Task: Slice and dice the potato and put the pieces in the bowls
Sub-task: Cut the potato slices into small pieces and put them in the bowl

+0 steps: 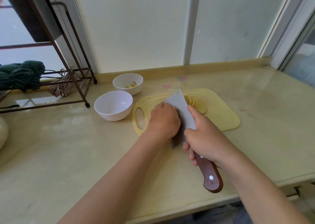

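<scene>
No readable text, label, brand, number or sign anywhere. Faint pinkish marks (pixel 183 78) on counter (pixel 259 94) near back edge, behind cutting board (pixel 221 116), were too blurred to read; could not tell if lettering or pattern. Cleaver (pixel 180 106) blade was plain grey, with nothing legible on it.
</scene>
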Demonstrator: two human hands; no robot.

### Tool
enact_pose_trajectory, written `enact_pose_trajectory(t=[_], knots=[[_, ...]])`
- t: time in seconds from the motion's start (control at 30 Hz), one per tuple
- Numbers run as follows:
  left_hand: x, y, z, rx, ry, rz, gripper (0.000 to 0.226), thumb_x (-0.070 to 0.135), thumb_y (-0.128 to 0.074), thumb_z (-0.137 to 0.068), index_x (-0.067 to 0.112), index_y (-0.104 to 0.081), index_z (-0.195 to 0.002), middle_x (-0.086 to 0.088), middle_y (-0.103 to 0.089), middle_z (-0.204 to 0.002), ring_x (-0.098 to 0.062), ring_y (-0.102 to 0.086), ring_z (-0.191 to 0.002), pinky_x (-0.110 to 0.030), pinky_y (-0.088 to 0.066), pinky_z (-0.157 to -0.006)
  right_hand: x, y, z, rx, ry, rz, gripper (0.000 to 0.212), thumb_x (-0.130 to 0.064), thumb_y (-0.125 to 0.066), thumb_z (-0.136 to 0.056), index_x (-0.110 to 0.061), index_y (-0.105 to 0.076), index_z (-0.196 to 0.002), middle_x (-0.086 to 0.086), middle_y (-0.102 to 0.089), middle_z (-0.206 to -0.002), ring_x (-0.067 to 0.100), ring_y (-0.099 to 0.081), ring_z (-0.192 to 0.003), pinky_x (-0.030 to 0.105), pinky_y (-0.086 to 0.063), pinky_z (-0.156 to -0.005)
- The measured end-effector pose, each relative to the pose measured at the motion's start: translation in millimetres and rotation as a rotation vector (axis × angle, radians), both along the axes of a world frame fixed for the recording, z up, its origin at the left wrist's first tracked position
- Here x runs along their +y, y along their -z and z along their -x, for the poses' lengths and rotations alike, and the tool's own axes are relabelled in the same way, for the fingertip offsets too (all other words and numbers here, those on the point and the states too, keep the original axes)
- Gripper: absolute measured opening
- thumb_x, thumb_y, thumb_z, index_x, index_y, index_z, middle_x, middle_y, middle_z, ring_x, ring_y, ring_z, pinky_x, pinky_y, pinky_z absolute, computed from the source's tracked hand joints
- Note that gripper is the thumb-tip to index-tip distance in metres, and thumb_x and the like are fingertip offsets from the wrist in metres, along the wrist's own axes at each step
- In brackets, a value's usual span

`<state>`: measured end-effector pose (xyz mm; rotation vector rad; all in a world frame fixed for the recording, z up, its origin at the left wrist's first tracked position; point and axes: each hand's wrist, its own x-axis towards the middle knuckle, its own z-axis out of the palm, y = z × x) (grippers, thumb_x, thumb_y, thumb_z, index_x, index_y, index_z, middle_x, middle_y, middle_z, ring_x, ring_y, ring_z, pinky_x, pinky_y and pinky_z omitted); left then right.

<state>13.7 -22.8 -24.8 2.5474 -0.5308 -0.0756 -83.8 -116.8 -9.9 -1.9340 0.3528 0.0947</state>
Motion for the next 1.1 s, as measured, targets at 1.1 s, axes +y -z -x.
enact_pose_trajectory(t=[1.1], knots=[[39.9, -79.7, -106.6, -0.206, -0.304, 0.085, 0.026, 0.004, -0.041, -0.09, 0.009, -0.044, -0.065, -0.004, -0.045, -0.063, -0.022, -0.044, -0.065, -0.03, -0.028, -0.05, 39.0, -63.4, -106.9, -0.204, -0.072, -0.347, 0.044, 0.006, -0.036, -0.09, -0.017, -0.063, -0.117, 0.017, -0.06, -0.067, 0.02, -0.05, -0.041, 0.029, -0.049, -0.042]])
